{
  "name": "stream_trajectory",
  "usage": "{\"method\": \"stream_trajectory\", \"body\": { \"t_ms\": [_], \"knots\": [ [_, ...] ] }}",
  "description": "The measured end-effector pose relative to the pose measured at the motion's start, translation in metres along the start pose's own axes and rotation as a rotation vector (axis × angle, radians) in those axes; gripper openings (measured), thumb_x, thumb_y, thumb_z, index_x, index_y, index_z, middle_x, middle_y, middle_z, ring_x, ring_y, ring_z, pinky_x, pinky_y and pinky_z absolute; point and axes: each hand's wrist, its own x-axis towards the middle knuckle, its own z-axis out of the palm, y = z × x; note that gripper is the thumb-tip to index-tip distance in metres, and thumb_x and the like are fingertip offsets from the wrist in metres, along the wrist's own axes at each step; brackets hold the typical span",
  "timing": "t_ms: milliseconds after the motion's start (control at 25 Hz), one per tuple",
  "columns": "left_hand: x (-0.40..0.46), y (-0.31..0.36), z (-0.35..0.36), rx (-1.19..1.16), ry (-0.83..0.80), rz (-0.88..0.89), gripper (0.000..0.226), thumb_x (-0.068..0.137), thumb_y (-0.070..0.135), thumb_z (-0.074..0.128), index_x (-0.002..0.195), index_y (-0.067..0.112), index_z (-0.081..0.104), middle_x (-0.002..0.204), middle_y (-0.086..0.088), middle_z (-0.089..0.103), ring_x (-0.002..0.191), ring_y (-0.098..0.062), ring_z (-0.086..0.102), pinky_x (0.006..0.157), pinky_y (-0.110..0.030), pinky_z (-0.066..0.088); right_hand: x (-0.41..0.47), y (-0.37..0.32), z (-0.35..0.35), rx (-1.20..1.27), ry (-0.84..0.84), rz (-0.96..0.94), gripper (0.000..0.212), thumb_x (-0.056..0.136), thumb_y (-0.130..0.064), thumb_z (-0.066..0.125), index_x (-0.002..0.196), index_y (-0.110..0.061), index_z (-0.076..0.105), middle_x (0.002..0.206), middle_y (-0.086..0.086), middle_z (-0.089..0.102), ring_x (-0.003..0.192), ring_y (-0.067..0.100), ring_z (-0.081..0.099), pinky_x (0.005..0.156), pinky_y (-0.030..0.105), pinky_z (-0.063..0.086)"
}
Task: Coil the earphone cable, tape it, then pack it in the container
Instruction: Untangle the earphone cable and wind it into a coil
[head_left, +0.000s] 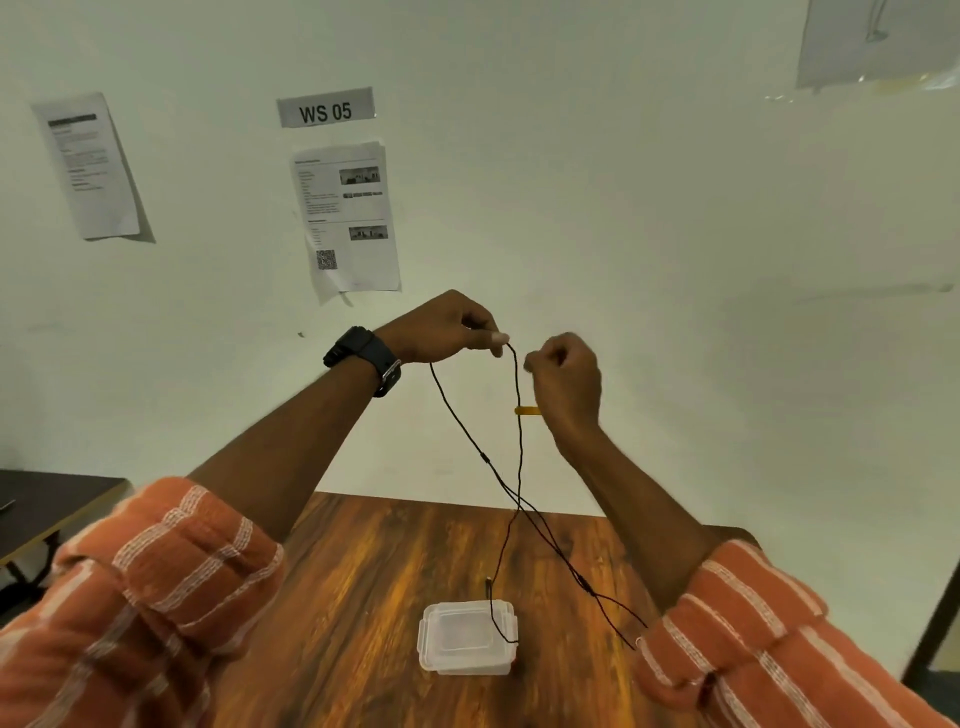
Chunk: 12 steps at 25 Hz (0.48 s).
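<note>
Both hands raised well above the table (395, 561). Left hand (441, 330): fingers curled, thumb and forefinger pinched on the black cable (518, 426) at its top. Right hand (566, 384): loose fist just beside the cable; whether the fingers grip it, cannot tell. Yellow tape (527, 411) strip sticks out by the right hand's heel. Cable hangs in long strands to the table, one end draped across the clear container (462, 642), lid on. Black watch (369, 358) on left wrist. Wall sign (325, 107) above the hands reads "WS 05"; printed sheets' text unreadable.
</note>
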Motion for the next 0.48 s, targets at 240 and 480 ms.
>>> {"method": "stream_trajectory", "body": {
  "t_ms": [240, 480],
  "knots": [
    [-0.007, 0.002, -0.011, -0.208, 0.072, -0.031, 0.032, 0.089, 0.033, 0.067, 0.078, 0.003, 0.072, 0.056, 0.002, 0.043, 0.047, -0.01, 0.031, 0.044, -0.018, 0.028, 0.027, -0.021, -0.029, 0.188, -0.473, -0.005, 0.019, 0.088, -0.024, 0.07, 0.093, -0.005, 0.071, 0.055, -0.001, 0.046, 0.047, 0.014, 0.044, 0.057, 0.029, 0.048],
    [-0.039, -0.048, -0.014, -0.547, 0.143, -0.151, 0.031, 0.087, 0.039, 0.062, 0.074, 0.011, 0.068, 0.052, 0.005, 0.03, 0.045, -0.013, 0.029, 0.049, -0.025, 0.03, 0.078, -0.067, -0.091, 0.008, -0.253, -0.1, 0.024, 0.088, -0.035, 0.068, 0.073, -0.017, 0.065, 0.055, -0.004, 0.04, 0.044, 0.009, 0.032, 0.052, 0.025, 0.044]
  ]
}}
